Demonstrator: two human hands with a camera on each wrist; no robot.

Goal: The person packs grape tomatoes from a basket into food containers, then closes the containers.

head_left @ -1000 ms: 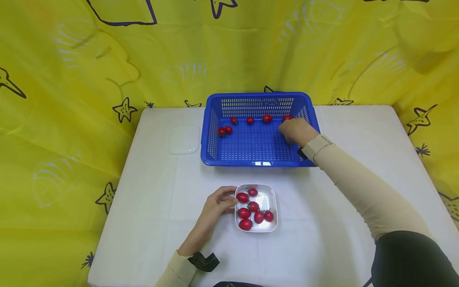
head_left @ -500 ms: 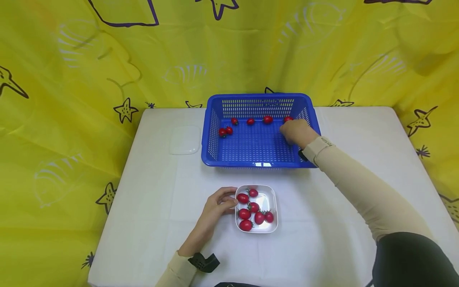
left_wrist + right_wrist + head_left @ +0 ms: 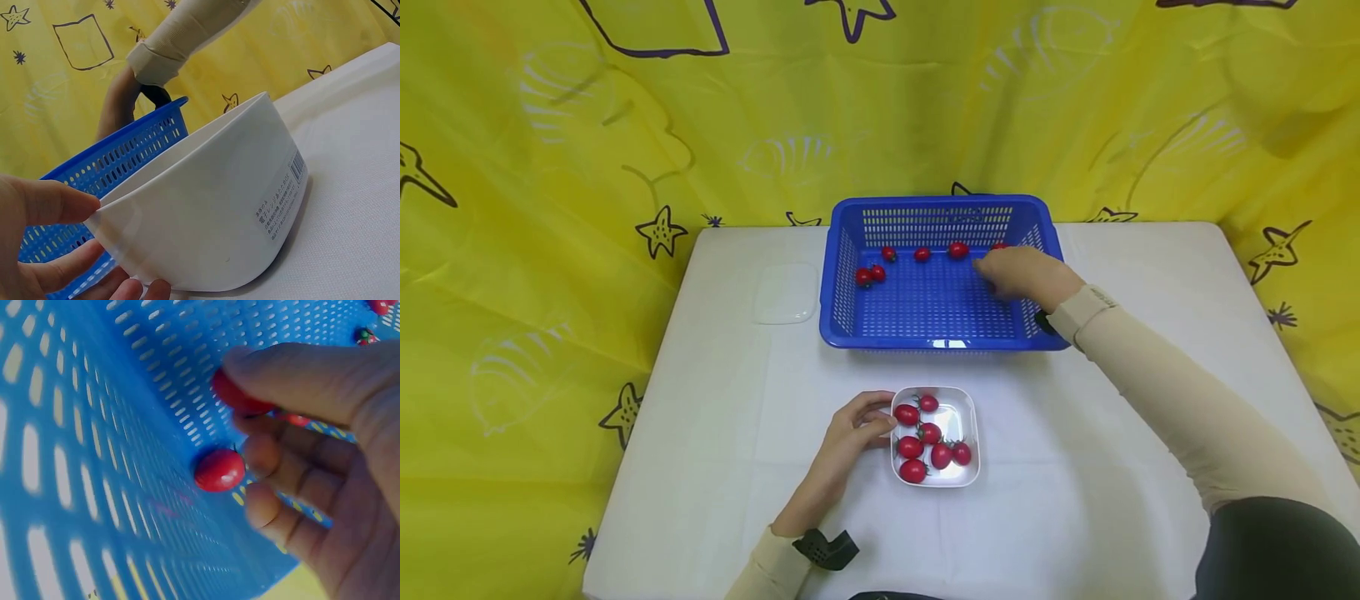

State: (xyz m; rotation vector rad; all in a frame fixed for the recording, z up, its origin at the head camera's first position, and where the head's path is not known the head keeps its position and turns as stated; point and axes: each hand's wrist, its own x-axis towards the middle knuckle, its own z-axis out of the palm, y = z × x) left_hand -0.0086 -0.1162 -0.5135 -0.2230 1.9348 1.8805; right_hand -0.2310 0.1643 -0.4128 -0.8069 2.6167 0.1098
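My left hand (image 3: 842, 446) grips the left side of a square white container (image 3: 972, 425) that holds several cherry tomatoes (image 3: 913, 471). In the left wrist view, its thumb (image 3: 59, 203) lies at the rim's corner and the other fingers are against the wall below. My right hand (image 3: 1026, 275) is down inside the blue basket (image 3: 940, 342), at its right end. Between thumb and forefinger it pinches a cherry tomato (image 3: 237, 395), seen in the right wrist view. Another cherry tomato (image 3: 220, 470) lies near its fingertips, by the basket wall.
More cherry tomatoes (image 3: 958, 250) lie along the basket's back and left. A translucent lid (image 3: 786, 293) rests on the white table (image 3: 715, 383) left of the basket. A yellow patterned curtain (image 3: 775, 108) hangs behind and at both sides.
My right hand has shifted slightly left inside the basket, and its forearm has moved a little to the right. The left hand and the white container stay in place.
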